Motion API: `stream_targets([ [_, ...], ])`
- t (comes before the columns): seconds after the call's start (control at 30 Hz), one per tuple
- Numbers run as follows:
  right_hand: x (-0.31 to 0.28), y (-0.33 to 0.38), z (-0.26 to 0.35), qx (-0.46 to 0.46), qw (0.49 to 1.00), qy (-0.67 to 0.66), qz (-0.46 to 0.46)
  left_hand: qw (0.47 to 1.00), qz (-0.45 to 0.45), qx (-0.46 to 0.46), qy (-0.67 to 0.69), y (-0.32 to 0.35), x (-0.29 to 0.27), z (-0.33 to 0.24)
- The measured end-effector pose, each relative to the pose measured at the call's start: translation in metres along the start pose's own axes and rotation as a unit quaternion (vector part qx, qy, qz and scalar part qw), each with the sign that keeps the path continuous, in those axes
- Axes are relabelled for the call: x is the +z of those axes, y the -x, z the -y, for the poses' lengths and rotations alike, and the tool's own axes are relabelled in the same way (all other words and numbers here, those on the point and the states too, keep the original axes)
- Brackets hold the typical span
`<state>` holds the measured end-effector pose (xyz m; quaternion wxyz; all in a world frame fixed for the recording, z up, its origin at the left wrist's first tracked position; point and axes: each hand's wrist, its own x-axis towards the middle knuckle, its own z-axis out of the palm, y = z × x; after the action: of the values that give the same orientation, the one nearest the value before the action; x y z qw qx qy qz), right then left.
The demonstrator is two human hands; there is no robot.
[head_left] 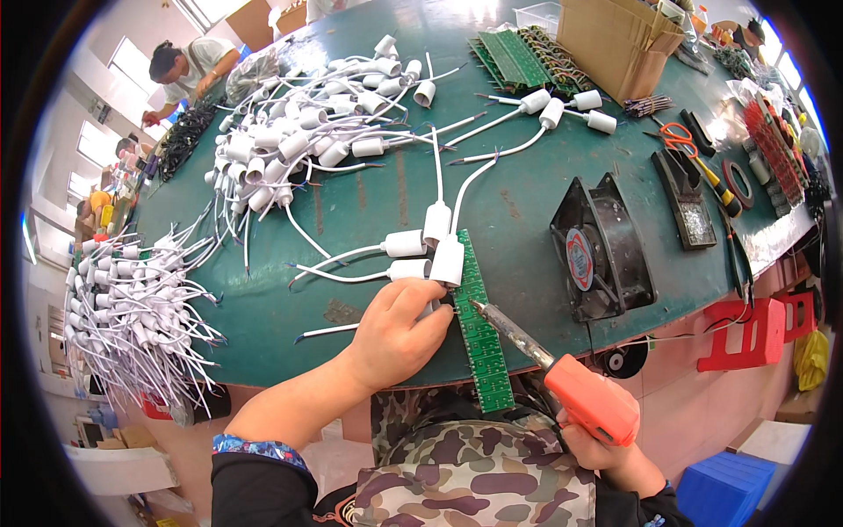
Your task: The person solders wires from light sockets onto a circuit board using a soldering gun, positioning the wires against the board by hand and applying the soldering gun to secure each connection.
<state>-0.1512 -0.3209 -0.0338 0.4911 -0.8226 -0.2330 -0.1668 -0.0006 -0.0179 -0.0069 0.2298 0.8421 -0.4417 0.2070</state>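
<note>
My left hand (399, 334) is closed at the left edge of a long green circuit board (483, 351), its fingers around a white lamp socket (429, 309) that they mostly hide. A white cable (329, 332) sticks out left from under the hand. In my right hand (597, 443) is a soldering iron (584, 391) with an orange-red handle, its tip over the board close to my left fingertips. Several other white sockets (448, 262) with cables lie by the board's upper end. The board's near end reaches past the table edge over my camouflage apron (474, 492).
Heaps of white sockets (281, 145) cover the table's left and far parts. A black fan (606, 250) stands right of the board. Beyond it are a black box-shaped tool (685, 198), orange scissors (678, 140), stacked green boards (518, 57) and a cardboard box (615, 44). Another person (189, 70) works far left.
</note>
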Motion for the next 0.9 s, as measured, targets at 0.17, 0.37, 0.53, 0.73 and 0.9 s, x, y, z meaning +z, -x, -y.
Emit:
stream_targets([
  [0.17, 0.0017, -0.0001, -0.0015, 0.0, 1.0, -0.011, -0.009, 1.0, -0.001, -0.002, 0.014, 0.0008, -0.0001, 0.0012],
  [0.37, 0.0018, 0.0006, -0.0023, 0.007, 1.0, -0.012, 0.011, 1.0, -0.007, 0.003, 0.015, -0.0027, -0.0006, -0.0004],
  [0.53, 0.005, -0.0022, -0.0036, 0.017, 0.999, -0.042, 0.017, 1.0, -0.003, 0.005, 0.005, -0.0025, 0.0005, -0.0009],
  [0.73, 0.008, -0.0048, -0.0008, 0.054, 0.994, -0.089, 0.024, 1.0, -0.005, 0.009, 0.001, -0.0012, 0.0015, -0.0003],
  [0.9, 0.0072, -0.0067, 0.0016, 0.05, 0.995, -0.082, 0.022, 1.0, -0.005, 0.012, 0.0, -0.0027, 0.0011, -0.0016],
])
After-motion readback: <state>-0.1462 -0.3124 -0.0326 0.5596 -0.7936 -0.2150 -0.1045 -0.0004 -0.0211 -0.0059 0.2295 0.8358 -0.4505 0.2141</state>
